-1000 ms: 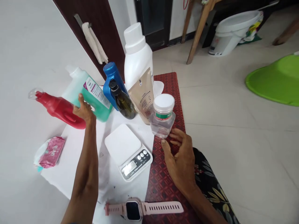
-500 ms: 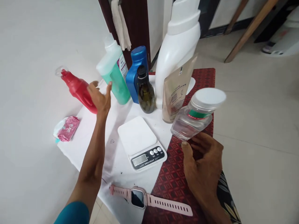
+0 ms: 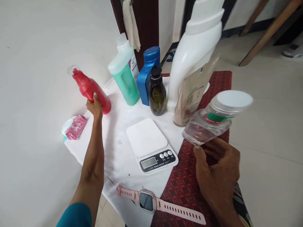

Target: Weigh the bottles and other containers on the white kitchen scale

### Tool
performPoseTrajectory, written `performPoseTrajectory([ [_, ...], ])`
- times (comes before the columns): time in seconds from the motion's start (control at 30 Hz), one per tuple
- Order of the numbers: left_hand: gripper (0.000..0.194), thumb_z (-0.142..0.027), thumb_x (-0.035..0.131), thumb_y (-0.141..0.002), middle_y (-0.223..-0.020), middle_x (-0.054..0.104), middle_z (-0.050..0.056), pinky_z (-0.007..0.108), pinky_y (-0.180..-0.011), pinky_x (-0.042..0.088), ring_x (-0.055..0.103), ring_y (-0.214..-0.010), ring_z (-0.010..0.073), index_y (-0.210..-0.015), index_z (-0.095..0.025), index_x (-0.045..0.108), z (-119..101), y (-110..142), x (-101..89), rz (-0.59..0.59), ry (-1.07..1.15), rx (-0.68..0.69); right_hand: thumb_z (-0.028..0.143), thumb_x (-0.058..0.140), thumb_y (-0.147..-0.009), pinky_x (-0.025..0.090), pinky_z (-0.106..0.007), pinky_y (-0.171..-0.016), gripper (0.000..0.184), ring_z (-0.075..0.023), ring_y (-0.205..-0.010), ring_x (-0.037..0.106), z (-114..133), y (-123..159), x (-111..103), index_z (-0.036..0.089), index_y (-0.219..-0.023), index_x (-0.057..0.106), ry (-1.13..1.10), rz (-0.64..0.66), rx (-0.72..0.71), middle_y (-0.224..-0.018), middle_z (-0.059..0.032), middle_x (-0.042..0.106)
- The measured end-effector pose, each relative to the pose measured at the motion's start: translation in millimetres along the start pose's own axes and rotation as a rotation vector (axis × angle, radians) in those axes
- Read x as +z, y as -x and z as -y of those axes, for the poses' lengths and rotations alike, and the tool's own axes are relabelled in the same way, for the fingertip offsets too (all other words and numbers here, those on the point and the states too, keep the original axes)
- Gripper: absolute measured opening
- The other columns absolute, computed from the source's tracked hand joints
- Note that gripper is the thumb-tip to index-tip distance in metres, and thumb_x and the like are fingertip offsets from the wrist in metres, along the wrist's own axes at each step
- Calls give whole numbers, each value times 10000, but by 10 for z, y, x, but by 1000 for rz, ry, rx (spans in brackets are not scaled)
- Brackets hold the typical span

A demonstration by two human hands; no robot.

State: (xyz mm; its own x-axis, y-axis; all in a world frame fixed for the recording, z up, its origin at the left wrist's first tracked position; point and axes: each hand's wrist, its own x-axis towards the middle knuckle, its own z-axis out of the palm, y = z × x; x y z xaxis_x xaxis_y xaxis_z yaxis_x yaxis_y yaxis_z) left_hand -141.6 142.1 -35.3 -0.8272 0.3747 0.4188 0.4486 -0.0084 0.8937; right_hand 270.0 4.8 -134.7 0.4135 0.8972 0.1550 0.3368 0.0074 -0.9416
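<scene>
On the left of the table, a red bottle (image 3: 91, 86) with a clear cap leans in view. My left hand (image 3: 95, 108) is closed round its lower side, with the thumb up along the bottle. My right hand (image 3: 216, 173) lies at the right, just in front of a clear jar (image 3: 205, 124) with a white lid. Its thumb and curled fingers are apart, and the thumb tip is close to the jar's base; whether it touches I cannot tell. Between my hands sits a white kitchen scale (image 3: 146, 138) with nothing on its platform.
Behind the scale stand a green bottle (image 3: 127, 88), a blue bottle (image 3: 145, 83), a dark pump bottle (image 3: 157, 97), a tall white bottle (image 3: 187, 60) and a beige pouch (image 3: 190, 97). A pink watch (image 3: 146, 200) lies in front, and a pink wipes pack (image 3: 77, 127) at the left edge.
My left hand, spread beside the red bottle earlier, has closed on it. The bottle stands a little more upright in view. The whole scene has shifted right as my head turned; my right hand keeps its pose.
</scene>
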Motion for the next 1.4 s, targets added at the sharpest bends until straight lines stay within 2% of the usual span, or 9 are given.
performPoseTrajectory([
  [0.1, 522, -683, 678, -964, -556, 442, -49, 305, -573, 439, 470, -527, 145, -758, -247, 476, -11, 23, -108, 46, 6, -2, 497, 726, -855, 638, -596, -971, 511, -356, -1102, 748, -1, -1, 8, 239, -1284, 624, -12, 1, -10, -1306, -166, 667],
  [0.23, 584, -693, 706, -942, -530, 437, -26, 297, -531, 398, 440, -516, 138, -660, -249, 451, -82, 214, -361, 32, -5, 18, 474, 738, -845, 636, -566, -957, 492, -335, -1077, 742, 12, -5, 18, 231, -1255, 616, -38, 11, -13, -1278, -164, 674],
  [0.5, 670, -729, 788, -832, -494, 373, -43, 292, -464, 347, 361, -462, 108, -577, -255, 390, -222, 982, -1213, 4, 53, 10, 482, 688, -836, 630, -577, -965, 519, -332, -1070, 724, -24, -11, 55, 198, -1260, 589, -53, 7, -44, -1280, -183, 650],
  [0.7, 573, -557, 888, -741, -502, 378, -65, 289, -431, 290, 318, -458, 97, -599, -248, 427, -351, 1592, -1878, -199, 101, -92, 433, 674, -867, 620, -569, -977, 462, -319, -1123, 699, -106, -6, 106, 222, -1260, 554, -99, -11, -109, -1277, -156, 631],
  [0.87, 578, -417, 955, -663, -506, 371, -72, 259, -406, 241, 308, -460, 78, -559, -228, 418, -575, 1955, -2199, -282, 187, -153, 400, 662, -894, 638, -529, -949, 391, -282, -1091, 699, -138, -3, 139, 237, -1235, 559, -124, -52, -163, -1239, -127, 663],
  [0.97, 560, -383, 964, -679, -551, 405, -64, 238, -401, 257, 339, -476, 71, -573, -208, 443, -758, 2096, -2258, -254, 248, -149, 377, 664, -900, 647, -508, -944, 371, -268, -1097, 700, -136, 4, 146, 244, -1232, 564, -134, -61, -183, -1256, -121, 673],
  [1.1, 676, -547, 939, -753, -552, 346, -72, 232, -386, 233, 284, -455, 55, -579, -209, 379, -994, 2162, -2160, -157, 339, -22, 357, 649, -908, 651, -508, -950, 350, -266, -1101, 704, -130, 10, 151, 256, -1229, 552, -145, -65, -194, -1256, -110, 685],
  [1.2, 715, -651, 926, -756, -565, 308, -81, 229, -380, 195, 257, -459, 51, -619, -213, 378, -1129, 2168, -1956, -63, 402, 43, 357, 638, -914, 652, -508, -945, 350, -268, -1092, 704, -138, 4, 161, 255, -1236, 549, -145, -75, -201, -1238, -107, 684],
  [1.4, 742, -717, 923, -729, -582, 316, -79, 226, -379, 206, 268, -463, 46, -620, -212, 391, -1273, 2241, -1422, 43, 416, 12, 334, 616, -923, 630, -553, -1001, 355, -284, -1119, 699, -139, -2, 156, 232, -1257, 552, -133, -69, -188, -1229, -117, 678],
])
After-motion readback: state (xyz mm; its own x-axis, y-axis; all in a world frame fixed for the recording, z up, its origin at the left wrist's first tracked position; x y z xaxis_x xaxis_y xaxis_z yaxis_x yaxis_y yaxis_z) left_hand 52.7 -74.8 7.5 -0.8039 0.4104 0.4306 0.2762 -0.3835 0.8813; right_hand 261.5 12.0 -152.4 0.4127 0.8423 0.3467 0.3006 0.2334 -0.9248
